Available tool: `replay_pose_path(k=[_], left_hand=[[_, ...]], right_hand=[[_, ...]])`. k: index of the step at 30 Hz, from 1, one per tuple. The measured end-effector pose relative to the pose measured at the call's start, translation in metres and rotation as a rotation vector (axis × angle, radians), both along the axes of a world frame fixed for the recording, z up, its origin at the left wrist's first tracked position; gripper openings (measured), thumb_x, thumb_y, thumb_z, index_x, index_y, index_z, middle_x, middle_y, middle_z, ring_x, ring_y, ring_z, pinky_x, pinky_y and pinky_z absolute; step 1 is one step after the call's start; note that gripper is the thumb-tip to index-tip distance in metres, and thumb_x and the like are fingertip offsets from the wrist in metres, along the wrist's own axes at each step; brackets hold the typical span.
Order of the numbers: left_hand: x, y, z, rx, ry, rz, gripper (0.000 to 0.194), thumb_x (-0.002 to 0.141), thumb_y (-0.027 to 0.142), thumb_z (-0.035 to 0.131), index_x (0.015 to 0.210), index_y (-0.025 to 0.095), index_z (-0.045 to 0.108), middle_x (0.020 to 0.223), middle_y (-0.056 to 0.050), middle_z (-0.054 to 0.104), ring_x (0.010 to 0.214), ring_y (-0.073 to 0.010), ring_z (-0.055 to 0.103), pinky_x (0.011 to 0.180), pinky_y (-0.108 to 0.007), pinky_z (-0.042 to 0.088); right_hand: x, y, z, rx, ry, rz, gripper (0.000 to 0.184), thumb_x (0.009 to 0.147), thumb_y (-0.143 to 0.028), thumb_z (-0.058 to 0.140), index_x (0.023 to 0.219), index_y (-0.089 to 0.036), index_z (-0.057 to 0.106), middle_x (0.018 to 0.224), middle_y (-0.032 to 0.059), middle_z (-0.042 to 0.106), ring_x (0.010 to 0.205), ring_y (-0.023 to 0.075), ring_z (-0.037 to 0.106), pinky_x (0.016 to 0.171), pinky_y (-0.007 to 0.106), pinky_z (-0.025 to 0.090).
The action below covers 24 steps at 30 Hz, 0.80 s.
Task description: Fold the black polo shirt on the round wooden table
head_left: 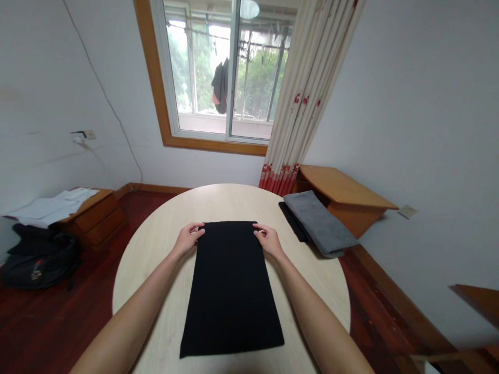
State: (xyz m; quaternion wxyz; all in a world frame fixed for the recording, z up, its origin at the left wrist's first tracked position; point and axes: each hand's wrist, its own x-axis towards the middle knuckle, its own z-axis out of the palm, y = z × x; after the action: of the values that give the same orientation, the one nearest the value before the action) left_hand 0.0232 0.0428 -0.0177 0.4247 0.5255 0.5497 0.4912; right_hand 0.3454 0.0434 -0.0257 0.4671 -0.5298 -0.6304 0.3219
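A black cloth (pixel 233 291), flat and roughly rectangular, lies on the round pale wooden table (pixel 156 249). Its narrower end points away from me and its wider end lies close to me. At the far left corner my left hand (pixel 188 238) pinches the fabric between thumb and fingers. My right hand (pixel 268 239) grips the far right corner the same way. Whether the cloth is folded in layers I cannot tell. To the right, a folded grey cloth (pixel 317 221) rests on the table's edge, partly over another black cloth (pixel 292 221).
Behind the table's right side stands a wooden desk (pixel 346 187) beside a long curtain (pixel 300 104). At left, papers (pixel 58 205) lie on a low wooden cabinet (pixel 97 223), with a black bag (pixel 39 259) on the floor. A window (pixel 230 72) is ahead.
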Motion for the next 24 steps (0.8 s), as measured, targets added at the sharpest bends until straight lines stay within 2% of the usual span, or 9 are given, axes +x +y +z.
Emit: replay_pose_path(k=[3, 5, 7, 10, 12, 14, 19, 22, 24], left_hand=[[-0.001, 0.002, -0.007, 0.007, 0.131, 0.061, 0.046, 0.069, 0.048, 0.076, 0.098, 0.013, 0.070, 0.075, -0.003, 0.064, 0.064, -0.0174, 0.061, 0.060, -0.029, 0.049], [0.001, -0.007, -0.008, 0.098, 0.270, 0.079, 0.038, 0.074, 0.042, 0.073, 0.100, 0.015, 0.071, 0.092, -0.008, 0.068, 0.084, -0.0228, 0.066, 0.077, -0.036, 0.053], [0.010, -0.024, -0.006, 0.260, 0.520, 0.069, 0.034, 0.083, 0.038, 0.066, 0.111, 0.018, 0.070, 0.116, -0.012, 0.067, 0.108, -0.0273, 0.062, 0.097, -0.042, 0.049], [0.038, -0.053, -0.007, 0.441, 0.856, -0.102, 0.041, 0.095, 0.040, 0.052, 0.130, 0.023, 0.063, 0.143, -0.011, 0.057, 0.133, -0.0293, 0.049, 0.112, -0.049, 0.037], [0.054, -0.066, -0.012, 0.435, 0.995, -0.238, 0.047, 0.099, 0.044, 0.045, 0.141, 0.025, 0.055, 0.155, -0.009, 0.047, 0.143, -0.0295, 0.039, 0.118, -0.053, 0.029], [0.059, -0.069, -0.019, 0.350, 1.105, -0.307, 0.054, 0.100, 0.048, 0.040, 0.149, 0.026, 0.047, 0.162, -0.007, 0.036, 0.150, -0.0295, 0.028, 0.120, -0.056, 0.023], [0.023, -0.052, -0.026, 0.139, 1.187, -0.260, 0.064, 0.101, 0.056, 0.033, 0.157, 0.024, 0.033, 0.166, -0.006, 0.020, 0.154, -0.0298, 0.017, 0.121, -0.057, 0.020], [0.001, -0.051, -0.024, 0.097, 1.188, -0.221, 0.062, 0.102, 0.051, 0.031, 0.157, 0.022, 0.033, 0.165, -0.008, 0.023, 0.153, -0.0300, 0.019, 0.121, -0.058, 0.019], [-0.010, -0.063, -0.024, 0.123, 1.162, -0.226, 0.059, 0.103, 0.044, 0.028, 0.157, 0.020, 0.034, 0.164, -0.009, 0.026, 0.153, -0.0285, 0.021, 0.121, -0.057, 0.021]], right_hand=[[-0.004, 0.003, -0.001, -0.008, -0.231, -0.018, 0.036, 0.083, -0.028, 0.057, 0.113, -0.015, 0.072, 0.094, 0.0088, 0.070, 0.074, 0.0193, 0.061, 0.077, 0.037, 0.052], [-0.010, -0.006, 0.000, 0.041, -0.412, -0.058, 0.038, 0.085, -0.024, 0.055, 0.119, -0.015, 0.069, 0.110, 0.0137, 0.068, 0.093, 0.0246, 0.063, 0.091, 0.042, 0.050], [-0.022, -0.021, 0.005, 0.100, -0.575, -0.104, 0.043, 0.089, -0.025, 0.054, 0.130, -0.015, 0.064, 0.129, 0.0191, 0.060, 0.116, 0.0316, 0.058, 0.103, 0.048, 0.043], [-0.050, -0.048, 0.011, 0.176, -0.748, 0.000, 0.051, 0.096, -0.034, 0.050, 0.143, -0.016, 0.054, 0.150, 0.0177, 0.047, 0.139, 0.0338, 0.040, 0.115, 0.052, 0.029], [-0.065, -0.061, 0.010, 0.171, -0.832, 0.153, 0.054, 0.099, -0.039, 0.043, 0.149, -0.019, 0.046, 0.158, 0.0123, 0.041, 0.147, 0.0290, 0.031, 0.121, 0.051, 0.019], [-0.069, -0.066, 0.006, 0.099, -0.895, 0.234, 0.057, 0.101, -0.044, 0.038, 0.154, -0.020, 0.040, 0.162, 0.0089, 0.034, 0.152, 0.0255, 0.023, 0.123, 0.051, 0.011], [-0.032, -0.055, -0.005, -0.120, -0.914, 0.099, 0.071, 0.101, -0.058, 0.031, 0.159, -0.017, 0.025, 0.166, 0.0083, 0.018, 0.155, 0.0256, 0.013, 0.123, 0.052, 0.011], [-0.009, -0.051, -0.008, -0.182, -0.890, 0.006, 0.069, 0.102, -0.054, 0.029, 0.159, -0.014, 0.025, 0.165, 0.0108, 0.022, 0.154, 0.0258, 0.017, 0.123, 0.051, 0.010], [0.003, -0.056, -0.011, -0.159, -0.848, -0.032, 0.065, 0.104, -0.048, 0.028, 0.158, -0.013, 0.028, 0.163, 0.0127, 0.028, 0.153, 0.0247, 0.021, 0.124, 0.049, 0.011]])
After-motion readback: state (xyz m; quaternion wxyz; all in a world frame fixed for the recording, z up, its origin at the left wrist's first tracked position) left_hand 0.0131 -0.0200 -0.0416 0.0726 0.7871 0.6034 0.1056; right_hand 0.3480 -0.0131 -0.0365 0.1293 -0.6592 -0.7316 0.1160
